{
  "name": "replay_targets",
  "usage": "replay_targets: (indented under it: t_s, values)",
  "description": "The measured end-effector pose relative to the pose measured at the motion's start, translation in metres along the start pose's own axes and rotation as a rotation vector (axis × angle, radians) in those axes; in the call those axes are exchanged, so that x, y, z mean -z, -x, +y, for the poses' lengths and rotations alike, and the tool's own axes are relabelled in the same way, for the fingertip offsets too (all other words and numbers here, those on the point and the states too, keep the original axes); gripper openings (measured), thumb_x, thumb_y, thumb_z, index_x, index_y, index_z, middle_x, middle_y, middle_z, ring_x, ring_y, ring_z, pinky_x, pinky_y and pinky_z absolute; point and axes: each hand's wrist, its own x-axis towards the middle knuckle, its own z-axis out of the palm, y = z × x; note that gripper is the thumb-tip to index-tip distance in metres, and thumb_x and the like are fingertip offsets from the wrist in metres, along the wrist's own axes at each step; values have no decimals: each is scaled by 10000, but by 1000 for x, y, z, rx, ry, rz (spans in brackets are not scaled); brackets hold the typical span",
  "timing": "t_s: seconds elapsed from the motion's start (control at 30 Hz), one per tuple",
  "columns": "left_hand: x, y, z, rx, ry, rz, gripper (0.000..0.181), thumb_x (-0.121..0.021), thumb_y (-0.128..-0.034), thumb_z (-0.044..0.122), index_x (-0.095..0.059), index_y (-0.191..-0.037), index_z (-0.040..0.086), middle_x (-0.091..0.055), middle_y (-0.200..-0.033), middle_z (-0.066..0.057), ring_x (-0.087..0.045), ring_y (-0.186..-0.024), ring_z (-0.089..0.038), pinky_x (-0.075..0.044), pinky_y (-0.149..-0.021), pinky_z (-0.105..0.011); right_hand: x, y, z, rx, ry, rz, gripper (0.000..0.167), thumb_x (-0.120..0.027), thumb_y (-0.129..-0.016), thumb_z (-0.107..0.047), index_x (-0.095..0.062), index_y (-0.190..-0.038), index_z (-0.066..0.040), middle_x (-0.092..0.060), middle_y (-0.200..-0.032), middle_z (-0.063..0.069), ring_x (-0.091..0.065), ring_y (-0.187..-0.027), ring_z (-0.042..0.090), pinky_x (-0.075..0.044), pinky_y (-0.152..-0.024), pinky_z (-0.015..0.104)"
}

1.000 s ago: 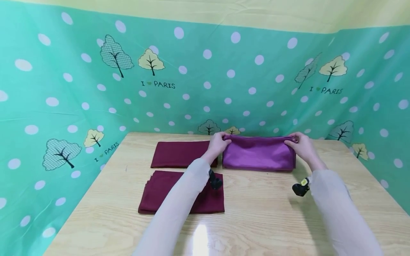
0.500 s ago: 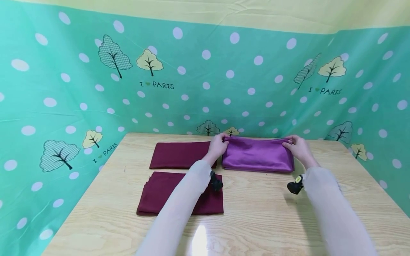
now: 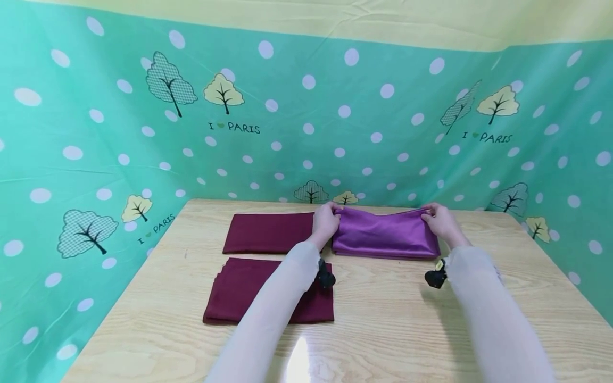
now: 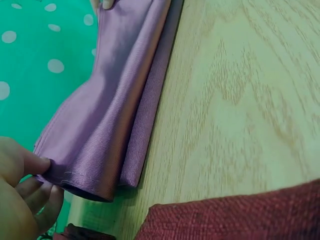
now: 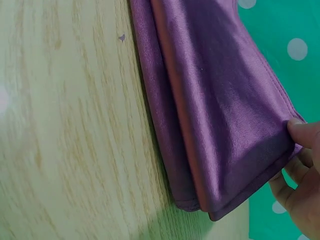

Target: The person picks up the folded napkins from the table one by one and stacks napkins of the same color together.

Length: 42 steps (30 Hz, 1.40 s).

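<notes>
1. Head view: one folded purple cloth point(image 3: 383, 236) on the worktop point(image 3: 383, 314), right of two folded maroon pieces, far piece point(image 3: 268, 231) and near piece point(image 3: 234, 290).
2. Left hand point(image 3: 325, 223): fingers clamped on purple cloth's far left corner. Right hand point(image 3: 442, 224): fingers clamped on far right corner. Far edge sags between.
3. Near piece partly hidden by left sleeve point(image 3: 273, 314); some fingertips concealed behind purple cloth.

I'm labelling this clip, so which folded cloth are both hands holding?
The shiny purple folded cloth, rightmost, corners pinched; the far maroon folded cloth and near maroon folded cloth lie flat.
</notes>
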Motion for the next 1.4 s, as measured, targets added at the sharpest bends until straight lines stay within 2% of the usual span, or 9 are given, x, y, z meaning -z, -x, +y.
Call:
replay_targets:
  t_s: [0.13,0.23,0.5,0.67,0.77,0.9,1.1,1.2,1.4]
  values:
    - [-1,1,0,2,10,8,186,-578,-884,130,-649,-1056,142,-648,-1048,-46,-613,-837,-171,-489,-683,-273,-2,-2,-2,-11,6,-32,388,-371,-957,-85,-377,-1304,89,-455,-1185,326,-456,-1066,436,-385,-891,517]
    - [-1,0,-1,-20,8,7,191,-575,-882,119,-657,-1053,138,-649,-1049,-54,-611,-831,-170,-483,-679,-269,-3,-3,-2,-25,-2,-29,386,-359,-958,-79,-373,-1308,85,-447,-1198,327,-454,-1072,436,-384,-897,517]
    - [1,0,-5,4,37,-40,268,-551,-890,94,-631,-1143,125,-628,-1124,-46,-588,-813,-147,-435,-652,-239,-11,1,3,-13,-14,50,354,-431,-928,-40,-430,-1243,123,-503,-1120,339,-501,-1003,426,-422,-839,479]
    - [2,0,-5,9,38,-58,300,-548,-885,80,-611,-1177,108,-615,-1157,-56,-601,-892,-165,-464,-708,-249,-9,5,4,-7,-33,17,394,-451,-904,-15,-404,-1267,130,-494,-1133,353,-509,-999,427,-447,-818,460]
    - [2,0,-6,14,33,-79,323,-546,-877,60,-599,-1192,111,-604,-1179,-61,-588,-756,-137,-446,-644,-228,-8,6,6,6,-31,-19,412,-456,-894,-1,-387,-1279,130,-476,-1157,366,-497,-1024,448,-441,-840,477]
    - [5,1,-8,7,42,-132,377,-557,-859,32,-569,-1227,110,-575,-1219,-74,-456,-503,-102,-379,-494,-209,-8,8,8,25,-31,-47,412,-455,-887,22,-387,-1280,125,-458,-1178,374,-481,-1051,474,-432,-861,499]
    - [10,4,-8,17,58,-187,419,-568,-844,15,-545,-1248,125,-561,-1235,-87,-427,-408,-113,-376,-408,-225,-8,10,11,20,-29,-81,428,-468,-894,10,-373,-1299,111,-433,-1207,361,-453,-1076,481,-422,-874,503]
    - [10,4,-9,19,46,-194,443,-549,-835,-14,-538,-1255,125,-557,-1240,-88,-446,-474,-117,-361,-436,-225,-8,11,12,10,-19,-94,446,-482,-890,3,-361,-1306,112,-428,-1215,360,-451,-1082,480,-411,-887,510]
    - [7,3,-13,12,-15,-183,494,-535,-817,-37,-510,-1289,108,-555,-1250,-86,-566,-818,-162,-357,-562,-222,-8,12,16,-12,-12,-110,473,-484,-879,6,-339,-1315,119,-422,-1224,366,-465,-1076,463,-403,-898,500]
